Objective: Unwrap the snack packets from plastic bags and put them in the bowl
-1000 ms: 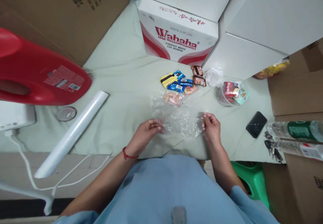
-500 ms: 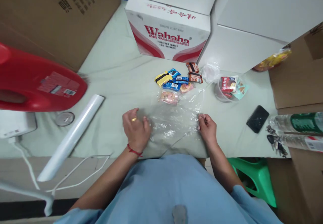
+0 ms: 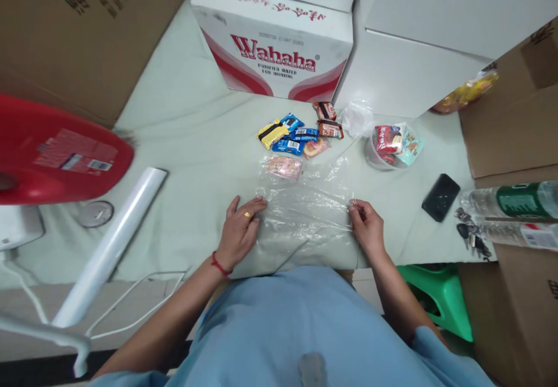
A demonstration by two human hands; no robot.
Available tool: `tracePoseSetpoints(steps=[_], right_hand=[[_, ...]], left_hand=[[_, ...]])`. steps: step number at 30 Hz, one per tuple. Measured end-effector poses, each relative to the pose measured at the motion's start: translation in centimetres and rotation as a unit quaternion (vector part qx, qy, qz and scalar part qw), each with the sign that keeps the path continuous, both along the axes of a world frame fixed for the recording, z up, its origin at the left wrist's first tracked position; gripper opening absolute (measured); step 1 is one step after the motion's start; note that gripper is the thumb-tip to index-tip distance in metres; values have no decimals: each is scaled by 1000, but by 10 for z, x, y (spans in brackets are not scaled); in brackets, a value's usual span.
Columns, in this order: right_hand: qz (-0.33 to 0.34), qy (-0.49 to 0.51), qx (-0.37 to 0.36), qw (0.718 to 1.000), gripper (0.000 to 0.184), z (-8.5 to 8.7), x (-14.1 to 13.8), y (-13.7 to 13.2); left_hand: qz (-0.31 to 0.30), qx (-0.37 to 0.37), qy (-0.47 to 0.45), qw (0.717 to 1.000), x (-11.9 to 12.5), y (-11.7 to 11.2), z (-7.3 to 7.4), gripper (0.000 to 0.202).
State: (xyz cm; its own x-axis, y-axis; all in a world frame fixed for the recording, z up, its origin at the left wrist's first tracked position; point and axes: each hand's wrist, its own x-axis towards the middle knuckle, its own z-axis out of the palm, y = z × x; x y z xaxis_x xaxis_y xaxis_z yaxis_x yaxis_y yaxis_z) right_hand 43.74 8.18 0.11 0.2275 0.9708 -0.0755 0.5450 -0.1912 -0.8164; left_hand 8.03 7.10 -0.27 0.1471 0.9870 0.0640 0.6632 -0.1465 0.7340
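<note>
A clear plastic bag (image 3: 305, 218) lies spread on the cloth-covered table in front of me. My right hand (image 3: 367, 224) pinches its right edge between thumb and fingers. On the opposite side, my left hand (image 3: 240, 228) reaches the bag's left edge with its fingers stretched and the thumb apart. Just above the bag, a pink snack packet (image 3: 284, 167) rests by its top edge. Behind that sit several small wrapped snacks: a yellow packet (image 3: 272, 135), blue packets (image 3: 288, 145), a pink-wrapped round biscuit (image 3: 314, 147) and brown packets (image 3: 330, 129).
Right of the snacks stands a clear tub (image 3: 378, 157) with packets, beside crumpled plastic (image 3: 357, 118). A phone (image 3: 441, 197), keys (image 3: 473, 236) and plastic bottles (image 3: 514, 201) lie farther right. Leftward are a white roll (image 3: 111, 244) and red jug (image 3: 74, 160). A Wahaha carton (image 3: 274, 50) stands behind.
My left hand's fingers have moved onto the bag's left edge. My right hand has shifted slightly right with its edge, and the bag lies flatter and wider. The camera view has shifted.
</note>
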Motion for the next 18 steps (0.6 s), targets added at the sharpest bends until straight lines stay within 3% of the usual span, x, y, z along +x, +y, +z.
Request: tracePoseSetpoints(steps=[4, 7, 10, 12, 14, 18], right_hand=[[23, -151, 156, 976, 23, 24, 1, -1], [182, -164, 213, 946, 19, 43, -27, 0], [420, -180, 184, 870, 21, 50, -75, -2], [525, -212, 155, 809, 23, 45, -108, -3], [581, -234, 134, 768, 29, 38, -134, -3], [615, -255, 106, 739, 33, 24, -160, -3]], left_hand=[[13, -2, -1, 1000, 5, -4, 4, 23], [-20, 18, 46, 999, 9, -4, 3, 23], [-38, 34, 59, 997, 6, -4, 1, 21], [-35, 45, 44, 997, 2, -4, 2, 22], [-20, 58, 37, 997, -2, -4, 6, 24], [39, 114, 121, 985, 4, -4, 24, 27]])
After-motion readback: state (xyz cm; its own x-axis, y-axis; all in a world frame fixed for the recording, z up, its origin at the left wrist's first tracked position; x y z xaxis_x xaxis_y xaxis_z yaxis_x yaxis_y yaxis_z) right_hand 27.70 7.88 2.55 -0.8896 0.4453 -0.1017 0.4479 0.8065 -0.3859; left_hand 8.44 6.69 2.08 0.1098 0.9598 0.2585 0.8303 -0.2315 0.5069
